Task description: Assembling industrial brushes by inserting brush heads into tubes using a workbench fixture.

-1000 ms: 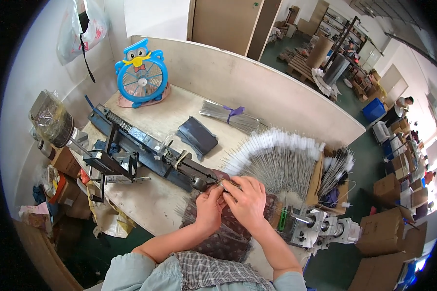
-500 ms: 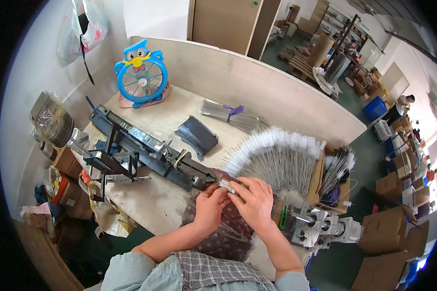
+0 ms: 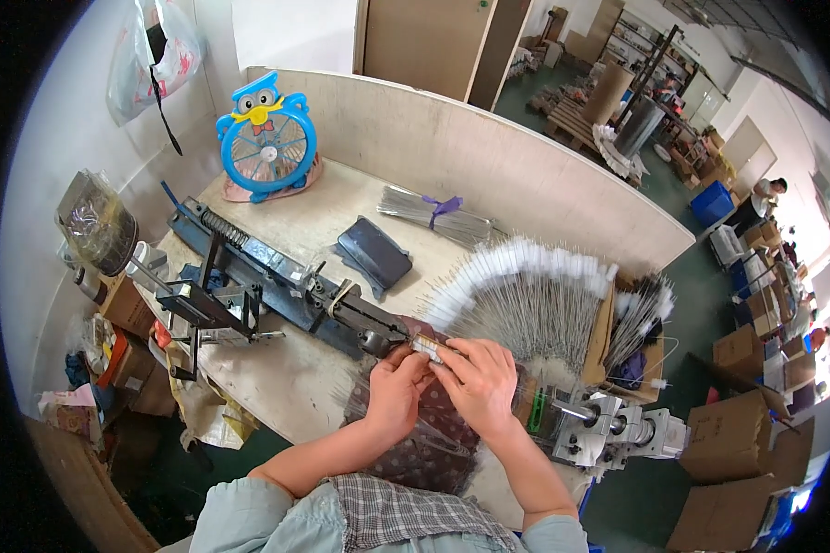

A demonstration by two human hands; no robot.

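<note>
My left hand (image 3: 396, 394) and my right hand (image 3: 478, 382) meet at the near end of a long dark metal bench device (image 3: 290, 275). The fingers of both are closed in a pinch. Between the fingertips shows a small white piece (image 3: 426, 347), and my right thumb and forefinger press against it. What my left fingers pinch is hidden. Just beyond them sits a dark rounded knob (image 3: 374, 344) on the device. A brown dotted cloth (image 3: 438, 429) lies under my hands, with thin wires by its left edge.
Thin wires with white tips (image 3: 535, 295) fan out at the right. Behind lie a dark pouch (image 3: 374, 253), a purple-tied wire bundle (image 3: 433, 217) and a blue owl-shaped fan (image 3: 268, 152). A silver metal mechanism (image 3: 609, 431) stands right of my forearm. A low partition (image 3: 489, 152) edges the table.
My fingertips have shifted slightly around the small white piece, and my right fingers are drawn a little closer together. The whole view has moved slightly; the rest stays in place.
</note>
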